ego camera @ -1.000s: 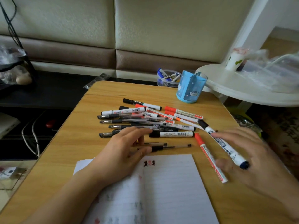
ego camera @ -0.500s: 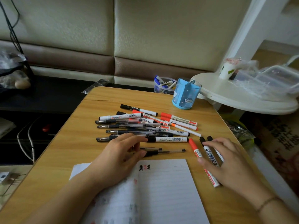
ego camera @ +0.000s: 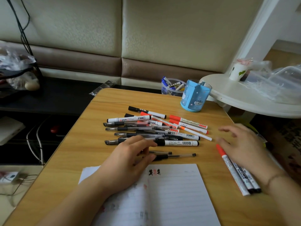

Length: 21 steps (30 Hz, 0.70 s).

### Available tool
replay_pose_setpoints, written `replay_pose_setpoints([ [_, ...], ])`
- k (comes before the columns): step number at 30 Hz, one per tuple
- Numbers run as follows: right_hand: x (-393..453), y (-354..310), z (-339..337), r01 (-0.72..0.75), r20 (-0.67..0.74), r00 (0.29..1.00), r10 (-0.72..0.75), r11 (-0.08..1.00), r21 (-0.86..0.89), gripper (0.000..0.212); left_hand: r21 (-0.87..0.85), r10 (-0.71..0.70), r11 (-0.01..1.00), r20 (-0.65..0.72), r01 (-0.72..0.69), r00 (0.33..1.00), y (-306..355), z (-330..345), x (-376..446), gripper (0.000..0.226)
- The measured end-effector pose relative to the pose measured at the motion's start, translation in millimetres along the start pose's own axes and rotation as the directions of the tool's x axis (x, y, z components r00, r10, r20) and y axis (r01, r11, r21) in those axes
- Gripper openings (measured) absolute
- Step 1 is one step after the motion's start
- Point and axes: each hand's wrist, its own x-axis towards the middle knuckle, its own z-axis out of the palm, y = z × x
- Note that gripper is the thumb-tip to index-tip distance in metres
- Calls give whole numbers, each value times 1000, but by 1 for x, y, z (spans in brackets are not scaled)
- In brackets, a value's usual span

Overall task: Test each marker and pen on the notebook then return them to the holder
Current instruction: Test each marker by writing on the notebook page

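Observation:
A pile of markers and gel pens (ego camera: 153,128) lies across the middle of the wooden table (ego camera: 78,154). The open lined notebook (ego camera: 175,193) sits at the near edge, with a few ink marks at the top of its page. My left hand (ego camera: 125,162) rests on the notebook's top left, its relaxed fingers lying over two black gel pens (ego camera: 177,155). My right hand (ego camera: 241,147) hovers with fingers spread and holds nothing. Three whiteboard markers (ego camera: 236,175) lie side by side under its wrist. The blue holder (ego camera: 195,97) stands at the far right of the table.
A clear tub of blue markers (ego camera: 172,87) sits just behind the table. To the right is a white round side table (ego camera: 241,101) with a paper cup (ego camera: 237,70) and plastic containers (ego camera: 283,79). A dark shelf with cables (ego camera: 34,141) is on the left.
My right hand gathered the markers at the right into a neat row, let go of them, and now lifts with fingers spread towards the pile. My left hand has barely moved.

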Motion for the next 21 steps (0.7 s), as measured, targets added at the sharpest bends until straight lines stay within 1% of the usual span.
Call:
replay_pose_setpoints([
  [3,50,-8,15,1,121,993,-2,1000,6,35,8,2,1000,9,-2,1000,-1,-1,0,32],
  [6,79,-16,30,-19,217,976,32,998,-61,31,11,6,1000,10,-6,1000,0,-3,0,35],
  [8,87,-18,36,-21,239,970,43,995,-95,23,13,10,1000,6,-10,1000,0,-3,-1,36],
  [11,93,-16,40,-35,221,973,61,992,-122,10,20,18,1000,0,-18,1000,0,-4,0,36],
  [13,91,-18,35,-76,169,982,90,993,-85,5,27,24,999,-10,-23,1000,1,-4,0,37],
  [14,88,-20,30,-94,115,988,101,993,-68,4,37,32,999,-25,-31,999,2,-4,1,37],
  [15,81,-24,24,-92,35,995,94,994,-66,5,56,43,998,-50,-40,998,4,-4,1,38],
  [16,71,-29,17,-56,-59,997,52,995,-76,10,79,52,996,-83,-45,995,6,-5,1,39],
  [17,58,-36,10,18,-148,989,-28,997,-70,13,103,59,994,-122,-47,991,8,-6,1,42],
  [18,42,-45,3,123,-218,968,-127,992,-28,15,129,69,991,-163,-48,984,9,-8,1,46],
  [19,23,-57,-3,237,-260,941,-218,970,45,16,163,79,986,-196,-47,977,11,-9,1,51],
  [20,3,-69,-10,329,-268,921,-284,934,140,17,202,89,978,-214,-45,973,14,-10,1,55],
  [21,-17,-82,-15,387,-256,911,-324,886,256,17,238,101,970,-218,-47,971,16,-11,1,56],
])
